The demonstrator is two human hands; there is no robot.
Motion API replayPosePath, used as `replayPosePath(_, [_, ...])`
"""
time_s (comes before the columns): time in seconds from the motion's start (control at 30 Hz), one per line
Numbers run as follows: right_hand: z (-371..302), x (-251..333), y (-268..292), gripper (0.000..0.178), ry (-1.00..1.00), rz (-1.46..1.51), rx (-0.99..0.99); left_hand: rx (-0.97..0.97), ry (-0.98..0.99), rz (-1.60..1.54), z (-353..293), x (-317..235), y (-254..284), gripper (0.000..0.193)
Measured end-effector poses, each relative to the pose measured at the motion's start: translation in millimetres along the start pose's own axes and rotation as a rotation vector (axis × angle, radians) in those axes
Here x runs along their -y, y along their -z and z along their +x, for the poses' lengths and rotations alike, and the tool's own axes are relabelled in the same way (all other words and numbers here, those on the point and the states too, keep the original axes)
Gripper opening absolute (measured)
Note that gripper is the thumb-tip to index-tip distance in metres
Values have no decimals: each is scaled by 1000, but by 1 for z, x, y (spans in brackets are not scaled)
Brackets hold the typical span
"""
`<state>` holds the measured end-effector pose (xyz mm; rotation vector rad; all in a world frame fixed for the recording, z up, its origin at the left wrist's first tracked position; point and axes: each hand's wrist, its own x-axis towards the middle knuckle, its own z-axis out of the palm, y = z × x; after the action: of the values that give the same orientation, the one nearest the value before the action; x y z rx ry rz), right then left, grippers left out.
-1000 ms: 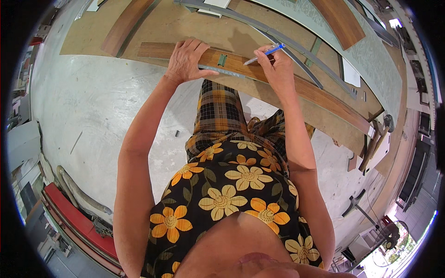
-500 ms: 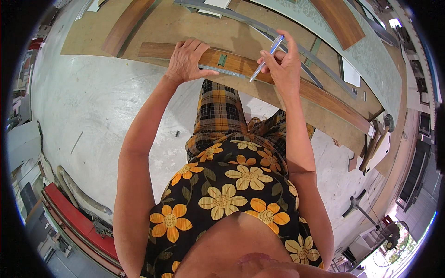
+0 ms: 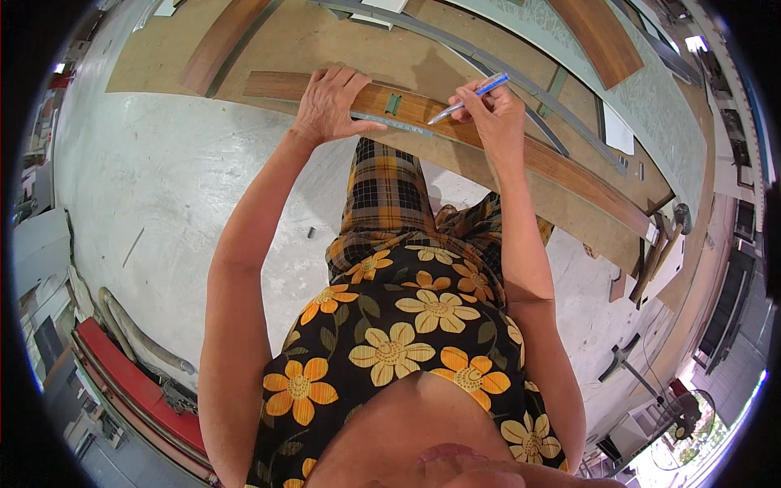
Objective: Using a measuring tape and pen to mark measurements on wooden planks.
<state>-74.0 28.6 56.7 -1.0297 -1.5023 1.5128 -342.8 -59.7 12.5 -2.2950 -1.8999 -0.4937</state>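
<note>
A long, narrow brown wood-grain strip point(image 3: 419, 107) lies across the near side of the work table. My left hand point(image 3: 327, 104) is clamped over it, fingers across the far edge and thumb stretched along the near edge. Against that near edge lies a grey metal ruler point(image 3: 397, 124), with the left thumb on it and its left part hidden by the hand. A small green piece point(image 3: 393, 104) sits on the strip between my hands. My right hand point(image 3: 498, 118) pinches a clear and blue pen point(image 3: 480, 88), its tip at the strip close to the ruler's right end.
Behind the strip, long grey metal bars point(image 3: 455, 45) cross the brown table top point(image 3: 236, 49). Another brown plank point(image 3: 224, 49) lies at the far left, and one point(image 3: 598, 41) at the far right. A hammer point(image 3: 682, 218) rests by the right end. A fan point(image 3: 687, 415) stands lower right.
The pen has tilted flatter, its tip moving left and up onto the strip near the ruler's end. My right fingers have curled in closer around it. My left hand has barely moved.
</note>
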Motion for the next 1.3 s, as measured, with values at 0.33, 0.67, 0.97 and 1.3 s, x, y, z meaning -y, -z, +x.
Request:
replayPosePath(0.33, [4, -6, -6, 11, 5, -15, 10, 13, 5, -27, -1, 0, 0, 84])
replayPosePath(0.67, [5, 1, -6, 8, -44, -38, 53, -42, -23, 4, -1, 2, -3, 83])
replayPosePath(0.97, [6, 3, -5, 10, -41, -97, 85, -28, -13, 12, -2, 2, -3, 83])
replayPosePath(1.3, [10, 0, -6, 11, -27, -16, 19, -29, -9, -4, -3, 2, -4, 84])
